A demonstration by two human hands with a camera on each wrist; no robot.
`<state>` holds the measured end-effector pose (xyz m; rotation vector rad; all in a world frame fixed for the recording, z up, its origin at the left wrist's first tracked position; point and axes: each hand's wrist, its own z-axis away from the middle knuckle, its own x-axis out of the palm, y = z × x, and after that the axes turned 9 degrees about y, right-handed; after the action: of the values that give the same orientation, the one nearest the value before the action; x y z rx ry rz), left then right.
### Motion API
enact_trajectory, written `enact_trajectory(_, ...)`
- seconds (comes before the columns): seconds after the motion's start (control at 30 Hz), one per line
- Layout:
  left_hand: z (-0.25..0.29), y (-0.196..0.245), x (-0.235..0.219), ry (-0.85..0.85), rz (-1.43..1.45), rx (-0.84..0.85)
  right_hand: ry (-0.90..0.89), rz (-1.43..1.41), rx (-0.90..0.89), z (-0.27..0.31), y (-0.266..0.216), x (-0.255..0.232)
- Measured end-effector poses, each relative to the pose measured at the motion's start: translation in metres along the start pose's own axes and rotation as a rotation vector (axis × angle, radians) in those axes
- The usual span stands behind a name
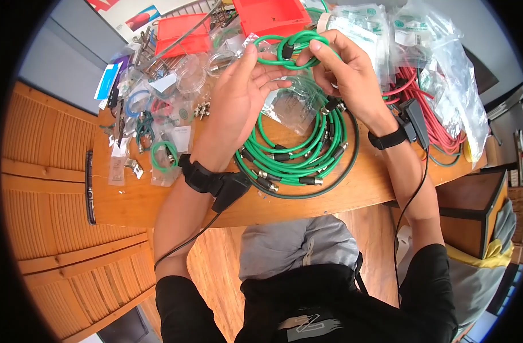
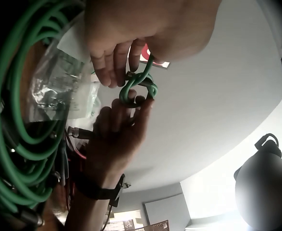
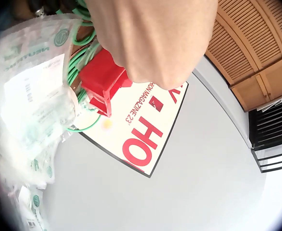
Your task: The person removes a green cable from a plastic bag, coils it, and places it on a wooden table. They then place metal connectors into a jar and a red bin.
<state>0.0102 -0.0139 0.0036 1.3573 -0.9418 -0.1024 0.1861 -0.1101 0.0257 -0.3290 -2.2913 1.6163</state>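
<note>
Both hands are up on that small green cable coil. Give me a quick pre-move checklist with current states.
1. Left hand grips the small green coil: ok.
2. Right hand pinches the same coil: ok.
3. Coil lifted off the table: ok.
4. Coil free of the big green cable pile below: cannot tell.
5. Coil's connector ends accounted for: cannot tell, fingers hide them.
6. Clear bags kept out of the loops: ok.
</note>
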Motion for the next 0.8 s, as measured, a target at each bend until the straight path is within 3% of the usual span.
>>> enact_trajectory(0.13, 0.002, -0.001, 0.002, 0.067, -0.068, 0.159, -0.063, -0.062, 0.098, 0.006, 0.008, 0.006)
enact_trajectory(0.23, 0.003, 0.001, 0.002, -0.020, 0.036, 0.137, -0.076, -0.148, 0.126, 0.009, 0.006, 0.012)
enact_trajectory(0.53, 0.003, 0.007, 0.003, -0.030, 0.231, 0.034, -0.154, -0.030, 0.109, 0.012, 0.003, 0.015)
enact_trajectory(0.63, -0.003, 0.005, -0.004, -0.166, 0.300, -0.024, -0.173, -0.001, 0.167, 0.010, 0.003, 0.009)
enact_trajectory(0.8, -0.001, 0.005, -0.002, -0.174, 0.258, -0.075, -0.170, 0.011, 0.151, 0.010, 0.003, 0.008)
